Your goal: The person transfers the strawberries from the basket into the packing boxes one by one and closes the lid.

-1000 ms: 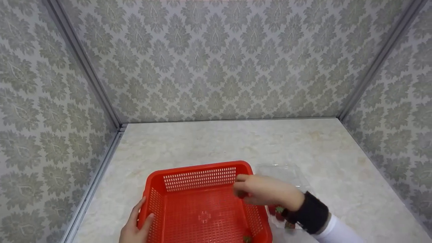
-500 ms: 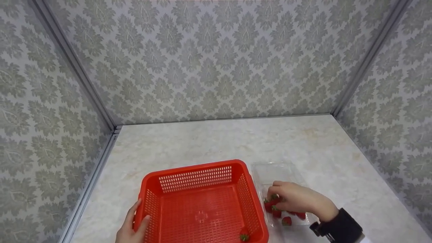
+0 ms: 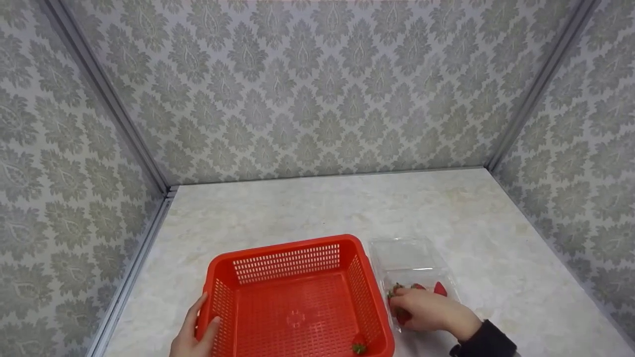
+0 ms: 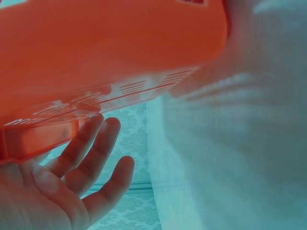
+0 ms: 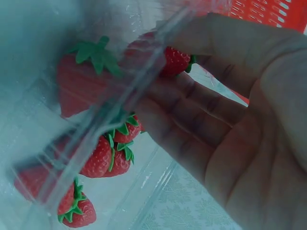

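Observation:
My left hand holds the left rim of a red plastic basket, thumb inside, other fingers outside. In the left wrist view these fingers are half-extended below the basket wall. A strawberry lies in the basket's near right corner. To its right, my right hand reaches into a clear plastic box. In the right wrist view its thumb and fingers pinch a strawberry, partly behind the box wall. Several other strawberries with green leaves lie in the box; my hand covers some in the head view.
The box's lid stands open toward the back, close beside the basket's right wall. A pale marbled table extends behind both. Patterned wall panels enclose the back and sides.
My right hand has moved from above the basket's right wall down into the clear box, among the strawberries. My left hand stays on the basket rim. The head view has shifted slightly.

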A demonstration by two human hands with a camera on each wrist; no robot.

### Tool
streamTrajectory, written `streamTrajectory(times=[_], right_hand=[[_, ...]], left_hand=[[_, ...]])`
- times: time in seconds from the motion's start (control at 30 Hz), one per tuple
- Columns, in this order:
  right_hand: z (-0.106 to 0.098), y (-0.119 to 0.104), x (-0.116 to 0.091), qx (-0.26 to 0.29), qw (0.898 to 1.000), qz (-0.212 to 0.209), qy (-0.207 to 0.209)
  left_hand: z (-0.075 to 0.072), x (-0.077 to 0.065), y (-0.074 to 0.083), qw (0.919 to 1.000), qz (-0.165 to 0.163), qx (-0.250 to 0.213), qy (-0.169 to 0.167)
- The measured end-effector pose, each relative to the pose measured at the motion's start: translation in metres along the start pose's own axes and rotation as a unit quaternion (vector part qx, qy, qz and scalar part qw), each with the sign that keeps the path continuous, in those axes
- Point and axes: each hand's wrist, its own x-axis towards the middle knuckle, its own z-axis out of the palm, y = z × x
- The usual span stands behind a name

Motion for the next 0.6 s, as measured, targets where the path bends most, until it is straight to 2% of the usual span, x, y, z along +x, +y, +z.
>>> streamTrajectory(times=[0.4, 0.6], right_hand=[[0.0000, 0.0002, 0.0042, 0.013, 1.000, 0.008, -0.011], [-0.0073, -0.0003, 0.0049, 0.043, 0.999, 0.017, -0.018]], left_hand=[[0.0005, -0.0007, 0.0010, 1.0000, 0.001, -0.002, 0.004], [0.0015, -0.0012, 0.0002, 1.0000, 0.001, 0.003, 0.006]])
